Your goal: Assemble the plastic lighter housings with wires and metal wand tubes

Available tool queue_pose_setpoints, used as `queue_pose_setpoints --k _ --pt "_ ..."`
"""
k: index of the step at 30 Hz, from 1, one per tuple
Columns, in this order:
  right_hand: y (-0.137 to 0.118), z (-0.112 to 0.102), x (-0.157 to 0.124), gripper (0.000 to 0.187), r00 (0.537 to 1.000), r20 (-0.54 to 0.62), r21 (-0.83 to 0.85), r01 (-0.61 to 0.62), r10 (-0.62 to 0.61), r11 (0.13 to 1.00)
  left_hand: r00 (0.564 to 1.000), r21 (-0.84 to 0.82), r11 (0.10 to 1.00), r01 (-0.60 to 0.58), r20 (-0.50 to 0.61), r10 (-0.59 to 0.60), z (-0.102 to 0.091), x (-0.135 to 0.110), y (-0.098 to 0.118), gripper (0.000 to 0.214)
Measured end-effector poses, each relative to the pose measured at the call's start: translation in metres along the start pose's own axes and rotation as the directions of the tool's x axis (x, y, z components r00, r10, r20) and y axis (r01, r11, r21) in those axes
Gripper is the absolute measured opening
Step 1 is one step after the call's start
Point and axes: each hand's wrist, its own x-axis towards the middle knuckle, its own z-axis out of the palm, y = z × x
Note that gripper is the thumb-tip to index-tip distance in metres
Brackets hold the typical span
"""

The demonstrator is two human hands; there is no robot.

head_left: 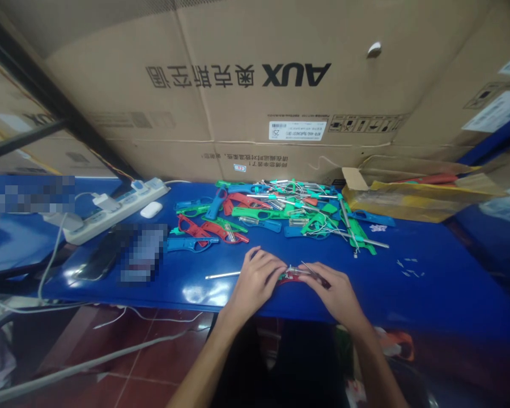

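Left hand (257, 279) and right hand (336, 292) grip a small red part (289, 275) between them, lower centre. It sits near the bench (416, 294) front edge.

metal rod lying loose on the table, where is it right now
In the head view the rod lies on the blue table near its front edge, just left of the left hand, which holds a red part together with the right hand.

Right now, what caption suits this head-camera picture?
Left hand and right hand hold a small red part on a blue table near a heap of coloured pieces.
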Motion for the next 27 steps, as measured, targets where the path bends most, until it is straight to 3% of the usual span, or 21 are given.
queue_pose_setpoints --k 15,27 --pt "0.0027 0.0014 -0.0021 0.019 0.999 -0.051 0.022 -0.014 0.015 1.000 1.000 -0.015 1.000 0.005 0.006 -0.005 -0.0006 0.0011 0.0004 0.016" --pt "0.0012 0.0012 -0.0004 0.020 1.000 -0.010 -0.011 0.012 -0.013 1.000 1.000 0.012 1.000 0.006 0.028 -0.007 0.0019 -0.0004 -0.0032 0.018"
